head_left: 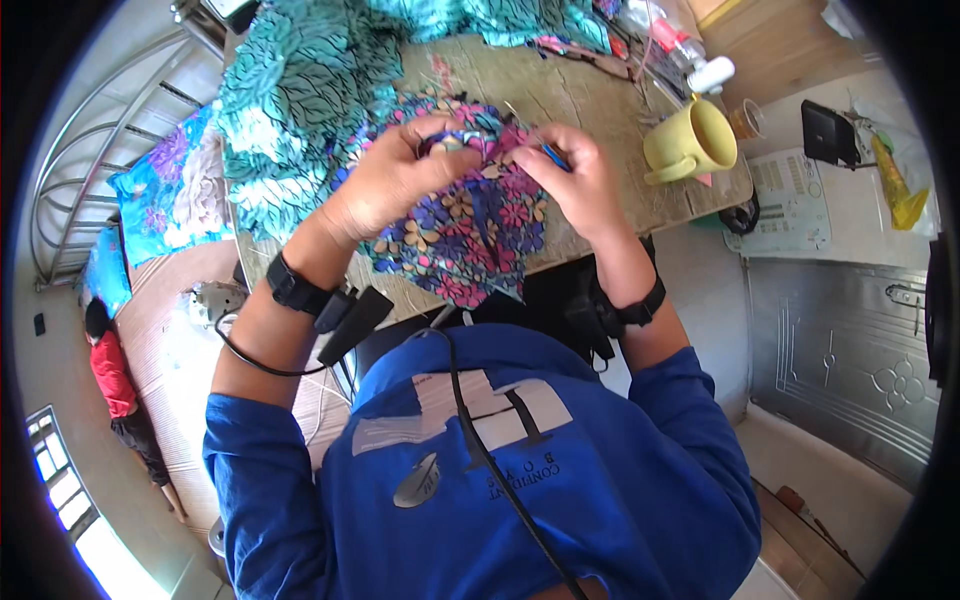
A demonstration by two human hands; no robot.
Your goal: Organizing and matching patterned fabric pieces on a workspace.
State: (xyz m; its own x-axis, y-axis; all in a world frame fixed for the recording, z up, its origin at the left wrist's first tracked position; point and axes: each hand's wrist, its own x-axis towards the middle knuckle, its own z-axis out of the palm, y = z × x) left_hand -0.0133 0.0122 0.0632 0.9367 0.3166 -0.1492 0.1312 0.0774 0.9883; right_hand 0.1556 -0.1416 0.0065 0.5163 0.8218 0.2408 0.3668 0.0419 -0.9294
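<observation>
My left hand grips the upper edge of a purple cloth printed with pink and cream flowers, bunching it over the table. Touching the same edge from the right, my right hand pinches a small blue tool between its fingers. The cloth hangs from both hands down over the table's near edge. Both wrists wear black bands, and a black cable runs from the left one.
Teal leaf-print fabric is heaped at the table's far left. A yellow mug stands at the right end, with a white bottle and small clutter behind it. Another person in red is on the floor at left.
</observation>
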